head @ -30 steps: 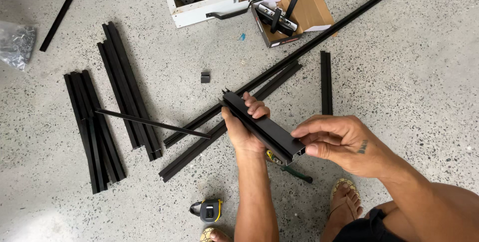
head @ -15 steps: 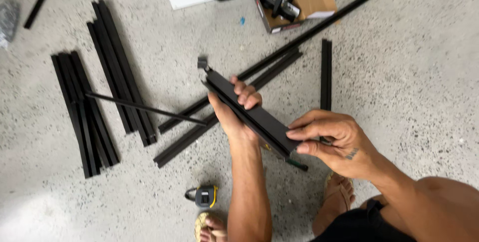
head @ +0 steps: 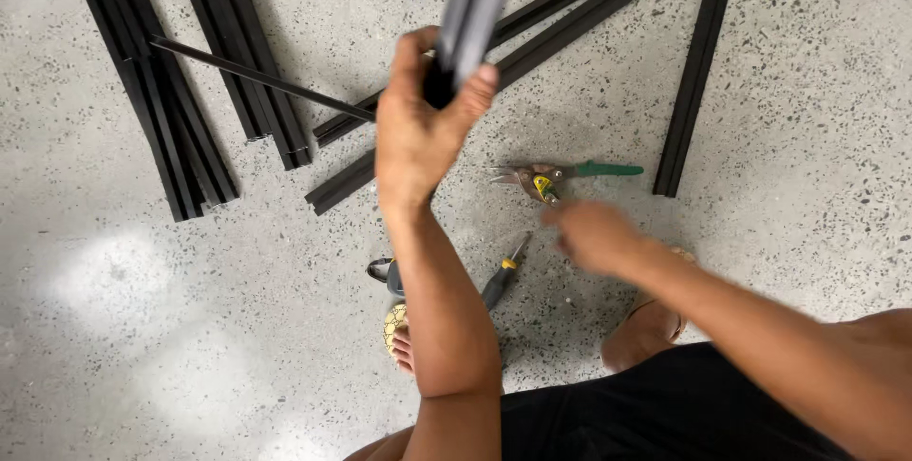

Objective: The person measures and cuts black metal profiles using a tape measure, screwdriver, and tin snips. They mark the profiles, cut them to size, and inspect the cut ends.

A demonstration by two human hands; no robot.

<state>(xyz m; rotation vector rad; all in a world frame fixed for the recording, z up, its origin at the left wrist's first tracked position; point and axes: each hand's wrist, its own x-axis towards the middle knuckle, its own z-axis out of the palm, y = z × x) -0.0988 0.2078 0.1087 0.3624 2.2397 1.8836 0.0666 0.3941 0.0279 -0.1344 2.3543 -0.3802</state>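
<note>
Since half a second ago the right hand (head: 594,235) has let go of the short black metal channel piece (head: 467,19), which is now tipped upright toward the camera. Left to right: bundled black metal strips (head: 161,91) lie on the speckled floor; left hand (head: 423,129) closed around the channel's lower end, steadying it; blurred right hand loosely open, empty, just above green-handled tin snips (head: 560,176).

The left hand (head: 418,133) grips a dark metal channel piece (head: 467,19) raised on end toward the camera, while below and right of that grip the blurred, empty right hand (head: 594,236) hovers just under green-handled snips (head: 560,176) on the speckled floor (head: 807,233), a screwdriver (head: 503,273) beside it.
</note>
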